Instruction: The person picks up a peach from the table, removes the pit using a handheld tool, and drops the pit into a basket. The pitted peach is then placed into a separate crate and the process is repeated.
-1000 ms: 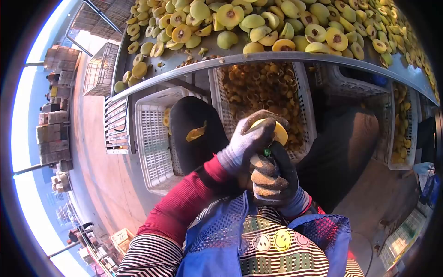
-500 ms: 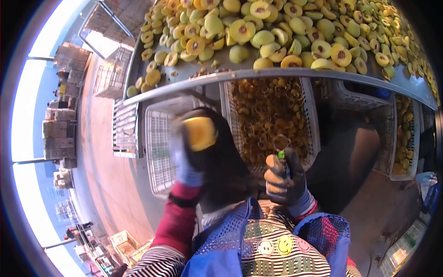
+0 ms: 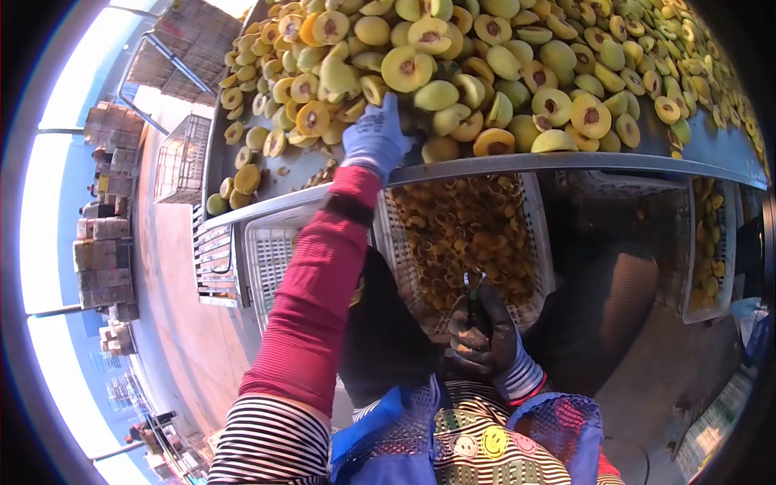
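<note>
My left hand [image 3: 377, 139], in a pale blue glove, reaches over the metal table's rim into halved yellow-green fruit [image 3: 407, 69]. Its fingertips are partly hidden among the halves, so its grip is unclear. My right hand [image 3: 485, 333], in a dark glove, is closed around the handle of a small tool with a metal loop [image 3: 474, 280] at its top. This hand is above the near end of a white crate [image 3: 543, 234] filled with brownish-orange fruit pieces [image 3: 469, 234].
The metal table edge [image 3: 566, 165] curves across the view. Under it at the left is another white crate [image 3: 271, 263], and at the right a crate of fruit [image 3: 706, 242]. My knees flank the middle crate. Stacked boxes [image 3: 103, 250] stand far left.
My left hand has moved up from above the left crate to the fruit on the table; the fruit half it held is no longer visible in it. My right hand is slightly lower, still holding the tool.
</note>
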{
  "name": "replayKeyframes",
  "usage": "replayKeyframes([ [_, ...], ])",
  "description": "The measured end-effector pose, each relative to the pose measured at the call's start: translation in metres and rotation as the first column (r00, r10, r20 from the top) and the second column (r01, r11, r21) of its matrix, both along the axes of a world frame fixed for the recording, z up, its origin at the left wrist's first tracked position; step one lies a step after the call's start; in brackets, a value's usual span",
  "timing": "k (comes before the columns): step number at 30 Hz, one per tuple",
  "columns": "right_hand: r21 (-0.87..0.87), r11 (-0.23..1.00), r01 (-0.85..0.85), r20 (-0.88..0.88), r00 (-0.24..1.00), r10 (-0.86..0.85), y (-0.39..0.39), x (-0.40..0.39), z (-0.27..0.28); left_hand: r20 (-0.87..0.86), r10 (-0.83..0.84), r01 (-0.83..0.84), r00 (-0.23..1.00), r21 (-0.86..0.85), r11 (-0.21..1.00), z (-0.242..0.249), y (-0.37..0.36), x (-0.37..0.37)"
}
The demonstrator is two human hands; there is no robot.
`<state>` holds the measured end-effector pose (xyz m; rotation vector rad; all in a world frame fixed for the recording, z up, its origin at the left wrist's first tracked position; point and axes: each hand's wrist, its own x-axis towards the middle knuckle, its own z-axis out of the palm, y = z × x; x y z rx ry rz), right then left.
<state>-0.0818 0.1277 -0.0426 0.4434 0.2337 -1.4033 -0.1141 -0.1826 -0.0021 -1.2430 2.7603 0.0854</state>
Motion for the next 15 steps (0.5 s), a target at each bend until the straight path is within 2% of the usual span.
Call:
replayKeyframes([
  [3,-0.059,0.998,-0.026,-0.072,0.997,0.021,-0.002,0.002,-0.013,-0.085,-0.143,0.145,0.986,0.020,0.989,-0.011,-0.019,0.012],
  [4,-0.052,0.998,-0.023,-0.064,0.998,0.020,-0.001,0.000,-0.011,-0.185,-0.242,0.246,0.953,-0.001,0.969,-0.010,-0.024,0.018],
  [5,-0.023,0.997,-0.071,-0.126,0.990,0.068,0.000,-0.002,-0.006,-0.221,-0.214,0.235,0.951,0.070,0.970,-0.009,-0.026,0.025],
  [7,0.009,0.994,-0.110,-0.179,0.978,0.110,0.001,-0.003,-0.009,-0.497,-0.109,0.220,0.861,0.170,0.961,0.015,0.011,0.039],
  [8,0.038,0.995,0.094,-0.852,0.523,-0.017,0.003,0.000,-0.018,-0.686,0.100,0.286,0.721,0.427,0.858,0.024,0.036,0.045],
  [9,-0.087,0.966,0.242,-0.957,-0.289,-0.013,0.006,0.004,-0.022,-0.753,0.362,0.397,0.550,0.617,0.680,0.028,0.064,0.053],
  [10,-0.081,0.968,0.238,-0.960,-0.281,-0.011,0.005,0.004,-0.015,-0.656,0.534,0.412,0.533,0.753,0.514,0.025,0.090,0.066],
  [11,-0.050,0.956,0.288,-0.992,-0.123,-0.014,0.002,0.001,-0.001,-0.524,0.677,0.432,0.517,0.842,0.322,0.021,0.113,0.077],
  [12,-0.011,0.942,0.334,-0.999,0.035,-0.024,-0.002,-0.002,0.009,-0.565,0.619,0.456,0.546,0.820,0.346,0.006,0.128,0.085],
  [13,-0.007,0.943,0.334,-0.999,0.037,-0.020,-0.006,-0.006,0.014,-0.602,0.559,0.482,0.571,0.796,0.365,0.000,0.144,0.086],
  [14,-0.100,0.949,0.298,-0.951,-0.310,-0.003,-0.010,-0.011,0.018,-0.525,0.697,0.489,0.489,0.826,0.279,0.001,0.163,0.089],
  [15,-0.175,0.957,0.231,-0.784,-0.621,0.006,-0.011,-0.012,0.021,-0.425,0.813,0.507,0.399,0.841,0.190,0.010,0.178,0.086],
])
